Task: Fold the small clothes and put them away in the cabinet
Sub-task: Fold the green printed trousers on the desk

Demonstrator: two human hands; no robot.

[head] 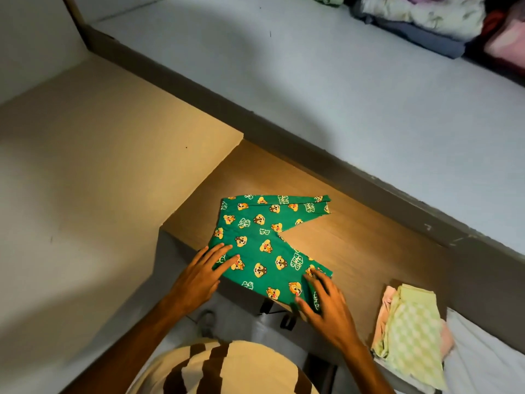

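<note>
Small green trousers printed with cartoon chipmunks lie spread on a wooden ledge, their two legs splayed apart in a V towards the right. My left hand rests flat on the waist end, fingers spread. My right hand lies on the nearer leg's cuff, with fingers curled at the fabric edge near the ledge's front. Whether that hand pinches the cloth or only presses it is unclear.
A small pile of folded pale green checked and pink clothes sits at the right on the ledge. A light blue mattress runs behind, with a heap of clothes at the top right. A beige raised surface fills the left.
</note>
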